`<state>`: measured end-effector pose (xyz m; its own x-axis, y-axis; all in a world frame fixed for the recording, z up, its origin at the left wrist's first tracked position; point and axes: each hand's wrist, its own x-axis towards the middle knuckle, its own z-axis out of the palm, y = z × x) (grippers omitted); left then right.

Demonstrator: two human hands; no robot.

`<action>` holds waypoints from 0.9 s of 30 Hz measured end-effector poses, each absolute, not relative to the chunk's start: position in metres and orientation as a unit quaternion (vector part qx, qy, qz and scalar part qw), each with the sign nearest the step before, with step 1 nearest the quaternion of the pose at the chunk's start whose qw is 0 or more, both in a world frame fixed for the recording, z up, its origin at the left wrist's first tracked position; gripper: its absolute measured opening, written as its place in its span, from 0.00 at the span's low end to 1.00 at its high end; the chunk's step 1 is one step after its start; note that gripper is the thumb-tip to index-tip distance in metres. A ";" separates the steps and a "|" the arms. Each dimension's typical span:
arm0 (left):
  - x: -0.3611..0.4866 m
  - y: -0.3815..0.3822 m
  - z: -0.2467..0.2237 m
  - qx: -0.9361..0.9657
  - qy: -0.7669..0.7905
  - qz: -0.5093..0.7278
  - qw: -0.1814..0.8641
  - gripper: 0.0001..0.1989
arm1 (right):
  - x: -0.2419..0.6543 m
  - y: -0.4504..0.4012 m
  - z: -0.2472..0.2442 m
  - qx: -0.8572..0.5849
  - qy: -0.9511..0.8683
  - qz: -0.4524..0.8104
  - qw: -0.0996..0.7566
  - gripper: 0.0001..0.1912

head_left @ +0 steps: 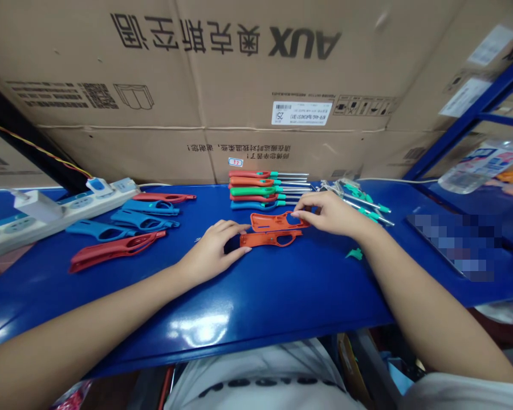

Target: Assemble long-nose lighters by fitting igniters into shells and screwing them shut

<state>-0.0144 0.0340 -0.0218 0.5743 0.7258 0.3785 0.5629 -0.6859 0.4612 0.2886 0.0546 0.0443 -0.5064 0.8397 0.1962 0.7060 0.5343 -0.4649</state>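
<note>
On the bench (pixel 205 296), a far shell (pixel 267 221) lies directly beyond a near shell (pixel 267 239), with a stack of lighters (pixel 252 192) at 12 o'clock from the pair and a carton (pixel 239 122) standing behind. Loose handles (pixel 117 250) spread around 9 o'clock, a power strip (pixel 72 213) running beyond them toward 10 o'clock. A heap of metal tubes (pixel 367 208) lies at 2 o'clock, a bottle (pixel 468 173) farther out in that direction, with a small clip (pixel 355 254) at 4 o'clock and a flat slab (pixel 444 245) at 3 o'clock.
</note>
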 end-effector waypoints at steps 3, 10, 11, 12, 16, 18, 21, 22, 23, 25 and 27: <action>-0.015 0.034 -0.021 0.877 0.362 0.278 0.149 0.16 | 0.290 0.052 0.045 -0.446 -0.856 0.213 0.152 0.12; -0.016 0.037 -0.023 0.878 0.354 0.277 0.162 0.14 | 0.279 0.045 0.039 -0.421 -0.848 0.320 0.030 0.12; -0.016 0.037 -0.023 0.878 0.354 0.279 0.161 0.14 | 0.278 0.045 0.038 -0.420 -0.849 0.321 0.025 0.12; -0.016 0.037 -0.024 0.878 0.354 0.281 0.159 0.14 | 0.278 0.045 0.036 -0.419 -0.850 0.320 0.020 0.12; -0.016 0.037 -0.024 0.877 0.355 0.282 0.158 0.15 | 0.278 0.047 0.029 -0.418 -0.854 0.309 0.012 0.15; -0.015 0.037 -0.023 0.877 0.356 0.284 0.153 0.15 | 0.279 0.048 0.027 -0.422 -0.854 0.305 0.009 0.18; -0.013 0.033 -0.020 0.871 0.367 0.294 0.144 0.15 | 0.279 0.049 0.026 -0.430 -0.854 0.295 0.002 0.19; -0.012 0.031 -0.019 0.868 0.369 0.299 0.143 0.14 | 0.279 0.049 0.027 -0.430 -0.855 0.291 0.002 0.19; -0.010 0.028 -0.018 0.868 0.369 0.302 0.143 0.14 | 0.278 0.049 0.027 -0.430 -0.856 0.287 0.002 0.19; -0.008 0.023 -0.015 0.874 0.355 0.299 0.146 0.14 | 0.277 0.049 0.028 -0.428 -0.859 0.281 0.003 0.18; -0.006 0.017 -0.014 0.888 0.332 0.279 0.153 0.15 | 0.276 0.049 0.028 -0.426 -0.862 0.276 0.003 0.18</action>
<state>-0.0056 0.0172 -0.0139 0.6239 0.6752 0.3935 0.5043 -0.7325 0.4573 0.2764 0.0485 0.0278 -0.6365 0.7365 -0.2290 0.7327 0.4847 -0.4777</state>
